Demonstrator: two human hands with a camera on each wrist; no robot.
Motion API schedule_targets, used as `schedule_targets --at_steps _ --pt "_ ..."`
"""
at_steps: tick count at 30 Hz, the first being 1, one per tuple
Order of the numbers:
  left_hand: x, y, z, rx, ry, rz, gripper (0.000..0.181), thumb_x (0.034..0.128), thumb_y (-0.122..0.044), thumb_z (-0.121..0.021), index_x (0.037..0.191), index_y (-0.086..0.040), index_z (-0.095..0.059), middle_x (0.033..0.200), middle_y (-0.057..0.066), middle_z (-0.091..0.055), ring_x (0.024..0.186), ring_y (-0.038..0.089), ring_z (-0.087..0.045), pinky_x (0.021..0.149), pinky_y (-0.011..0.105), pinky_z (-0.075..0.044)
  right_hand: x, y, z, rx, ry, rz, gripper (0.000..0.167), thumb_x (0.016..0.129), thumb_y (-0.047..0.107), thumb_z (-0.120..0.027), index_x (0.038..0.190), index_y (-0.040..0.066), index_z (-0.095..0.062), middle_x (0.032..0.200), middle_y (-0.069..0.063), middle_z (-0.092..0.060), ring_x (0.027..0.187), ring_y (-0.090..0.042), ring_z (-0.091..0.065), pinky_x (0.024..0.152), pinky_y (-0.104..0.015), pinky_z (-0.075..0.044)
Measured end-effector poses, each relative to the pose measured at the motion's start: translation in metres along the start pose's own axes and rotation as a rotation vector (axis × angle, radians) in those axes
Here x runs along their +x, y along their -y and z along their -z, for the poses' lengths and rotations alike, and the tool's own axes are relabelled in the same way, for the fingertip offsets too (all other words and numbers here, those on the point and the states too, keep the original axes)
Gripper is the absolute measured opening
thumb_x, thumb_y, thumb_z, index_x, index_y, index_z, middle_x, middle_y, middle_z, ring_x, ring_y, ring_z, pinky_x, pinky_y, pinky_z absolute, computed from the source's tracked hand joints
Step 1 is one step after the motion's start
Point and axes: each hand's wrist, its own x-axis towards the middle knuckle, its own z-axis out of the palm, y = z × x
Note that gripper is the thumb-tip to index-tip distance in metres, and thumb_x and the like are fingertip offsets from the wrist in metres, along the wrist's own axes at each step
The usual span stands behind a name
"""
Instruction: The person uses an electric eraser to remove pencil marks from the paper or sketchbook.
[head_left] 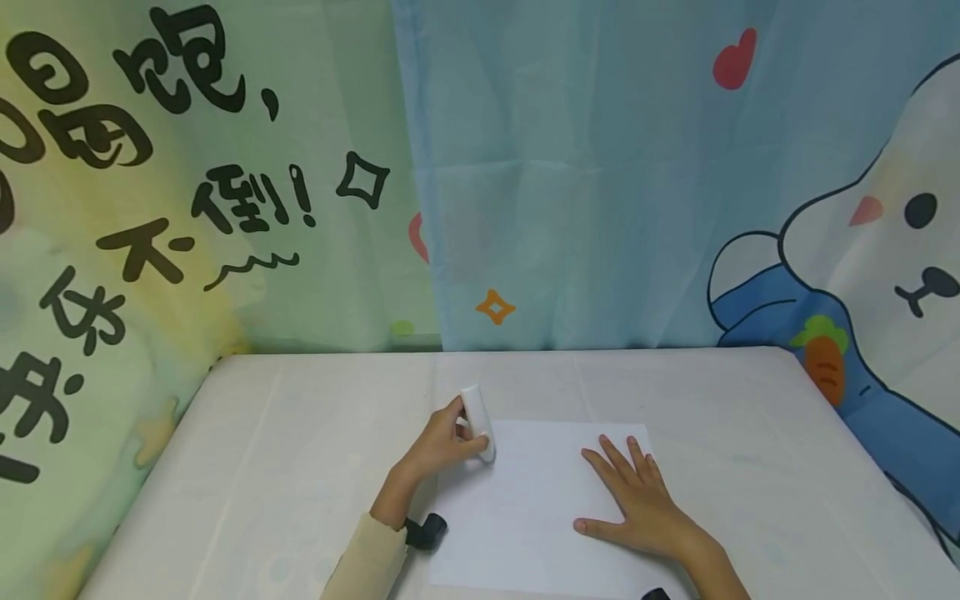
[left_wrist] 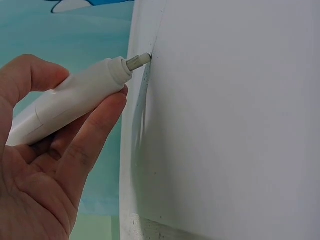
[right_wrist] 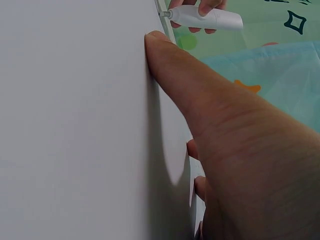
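A white pen-shaped device with a short greyish tip is gripped by my left hand, thumb on one side and fingers on the other. In the left wrist view the device tilts, its tip touching at the edge of the white paper, while the left hand curls round its body. My right hand rests on the paper with fingers spread. The right wrist view shows the right thumb close by, and the device beyond it.
The paper lies on a white-covered table. Behind the table hangs a printed curtain with black lettering, a heart and a white cartoon animal. A black wrist camera sits at the left wrist.
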Motion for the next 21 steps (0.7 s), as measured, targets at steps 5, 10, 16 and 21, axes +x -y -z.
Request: schedule_targets --at_steps 5,10,16,21 --pt "0.004 0.013 -0.002 -0.001 -0.010 -0.018 0.045 0.0851 -0.003 -0.067 0.124 0.007 -0.046 0.102 0.015 -0.059 0.083 0.019 -0.060 0.068 0.022 -0.047 0.000 -0.001 -0.001 -0.009 0.001 -0.006 0.095 0.073 0.052 -0.077 0.147 0.006 -0.039 0.157 -0.028 -0.018 0.142 -0.054 0.005 0.108 -0.069 0.006" --pt "0.004 0.015 -0.001 0.001 -0.015 -0.020 0.042 0.0855 -0.003 -0.066 0.122 0.006 -0.047 0.101 0.016 -0.059 0.082 0.017 -0.061 0.068 0.022 -0.048 0.001 -0.002 -0.002 -0.004 -0.001 -0.010 0.096 0.073 0.053 -0.077 0.147 0.006 -0.039 0.157 -0.028 -0.018 0.142 -0.054 0.006 0.108 -0.069 0.007" --pt "0.004 0.016 -0.002 0.010 -0.033 -0.020 0.040 0.0859 -0.003 -0.065 0.121 0.006 -0.048 0.104 0.016 -0.059 0.084 0.018 -0.061 0.071 0.022 -0.049 0.000 -0.003 -0.003 -0.007 -0.015 0.013 0.095 0.073 0.052 -0.077 0.146 0.006 -0.039 0.156 -0.029 -0.019 0.142 -0.055 0.005 0.108 -0.070 0.006" --pt "0.004 0.016 -0.002 0.019 -0.042 -0.018 0.040 0.0858 -0.005 -0.066 0.120 0.006 -0.049 0.105 0.016 -0.060 0.084 0.018 -0.061 0.071 0.021 -0.049 0.000 -0.003 -0.002 -0.012 -0.014 0.012 0.094 0.073 0.052 -0.077 0.146 0.006 -0.039 0.156 -0.028 -0.018 0.142 -0.055 0.005 0.108 -0.070 0.005"
